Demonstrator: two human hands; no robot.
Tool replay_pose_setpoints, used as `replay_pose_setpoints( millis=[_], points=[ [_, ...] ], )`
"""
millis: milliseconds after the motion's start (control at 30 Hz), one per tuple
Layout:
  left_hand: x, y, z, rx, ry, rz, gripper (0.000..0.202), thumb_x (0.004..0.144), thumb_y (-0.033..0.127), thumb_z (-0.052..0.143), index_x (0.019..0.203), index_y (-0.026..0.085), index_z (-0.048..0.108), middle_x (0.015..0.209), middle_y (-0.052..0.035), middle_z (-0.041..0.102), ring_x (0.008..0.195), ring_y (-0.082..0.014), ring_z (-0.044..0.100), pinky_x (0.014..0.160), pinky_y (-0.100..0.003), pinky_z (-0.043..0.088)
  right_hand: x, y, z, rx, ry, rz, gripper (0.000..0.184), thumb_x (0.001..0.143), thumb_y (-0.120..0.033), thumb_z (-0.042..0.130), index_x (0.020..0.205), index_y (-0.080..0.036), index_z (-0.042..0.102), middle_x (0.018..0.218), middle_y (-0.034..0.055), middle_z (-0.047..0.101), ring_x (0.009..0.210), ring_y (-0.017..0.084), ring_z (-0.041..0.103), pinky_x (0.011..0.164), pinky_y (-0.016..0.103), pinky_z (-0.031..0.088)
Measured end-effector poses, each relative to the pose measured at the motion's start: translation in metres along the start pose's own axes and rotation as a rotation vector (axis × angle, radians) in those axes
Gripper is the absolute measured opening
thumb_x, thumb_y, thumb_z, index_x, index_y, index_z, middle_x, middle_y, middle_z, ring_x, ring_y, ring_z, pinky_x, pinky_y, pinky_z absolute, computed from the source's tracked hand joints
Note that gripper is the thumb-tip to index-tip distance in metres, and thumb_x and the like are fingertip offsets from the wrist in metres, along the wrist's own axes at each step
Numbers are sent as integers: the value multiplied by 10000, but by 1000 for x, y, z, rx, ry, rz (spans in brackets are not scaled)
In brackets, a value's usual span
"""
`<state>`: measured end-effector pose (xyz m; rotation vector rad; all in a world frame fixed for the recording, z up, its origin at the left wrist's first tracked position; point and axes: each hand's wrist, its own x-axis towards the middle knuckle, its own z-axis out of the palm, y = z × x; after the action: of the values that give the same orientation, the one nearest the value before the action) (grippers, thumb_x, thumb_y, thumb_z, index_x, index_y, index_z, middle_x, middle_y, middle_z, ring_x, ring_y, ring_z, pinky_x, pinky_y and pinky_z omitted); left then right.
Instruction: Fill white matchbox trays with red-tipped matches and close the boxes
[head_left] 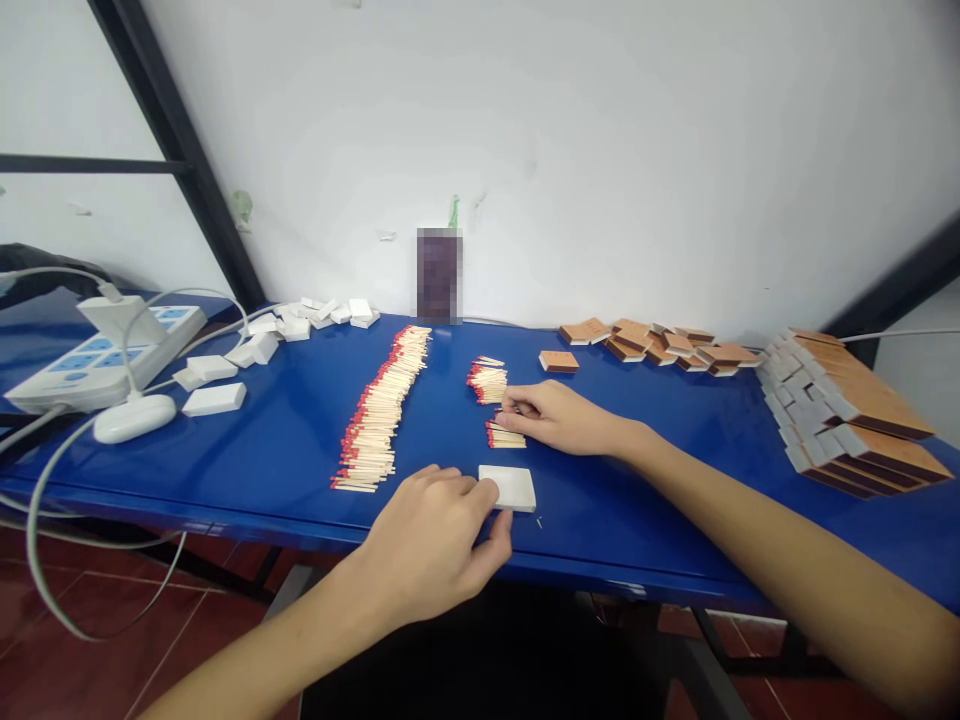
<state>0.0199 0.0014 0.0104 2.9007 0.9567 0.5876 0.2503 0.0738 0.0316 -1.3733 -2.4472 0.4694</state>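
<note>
My left hand [442, 535] grips the left end of a white matchbox tray [514, 488] between thumb and fingers, near the table's front edge. The tray lies open side up, and no matches show in it. Just beyond it, my right hand [559, 415] is closed in a pinch over a small group of matches [507, 437]; its fingertips hide whatever they hold. A second small pile of matches [489, 382] lies right behind those fingers. To the left, a long row of red-headed matches [382, 410] runs away from me.
Several white trays [216, 398] are scattered at the left, near a power strip [112, 355] with cables. Orange matchbox sleeves [559, 361] lie loose at the back right. Matchboxes are stacked [855, 400] at the far right of the blue table [637, 520]. A wall stands behind.
</note>
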Motion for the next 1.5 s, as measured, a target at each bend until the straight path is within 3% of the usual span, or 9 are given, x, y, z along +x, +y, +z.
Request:
replay_pose_setpoints(
  millis=[300, 867, 1500],
  points=[
    [0, 0, -1, 32, -4, 33, 248, 967, 233, 458, 724, 195, 497, 638, 0, 526, 594, -202, 532, 645, -346, 393, 0, 3, 0, 25, 2, -38, 315, 989, -412, 408, 751, -207, 423, 646, -35, 467, 583, 114, 388, 580, 255, 275],
    [1, 0, -1, 35, -24, 44, 256, 971, 240, 460, 731, 185, 529, 647, -12, 555, 607, -202, 550, 651, -346, 397, -1, -2, -5, -41, -50, 22, 355, 859, -535, 602, 795, -207, 486, 653, -50, 443, 571, 106, 359, 561, 258, 242],
    [2, 1, -2, 48, -34, 38, 244, 965, 240, 485, 734, 186, 541, 643, -4, 546, 600, -213, 550, 638, -368, 406, -3, -2, -4, -39, -32, -35, 390, 905, -570, 548, 794, -201, 483, 661, -41, 472, 574, 105, 377, 563, 264, 263]
  ],
)
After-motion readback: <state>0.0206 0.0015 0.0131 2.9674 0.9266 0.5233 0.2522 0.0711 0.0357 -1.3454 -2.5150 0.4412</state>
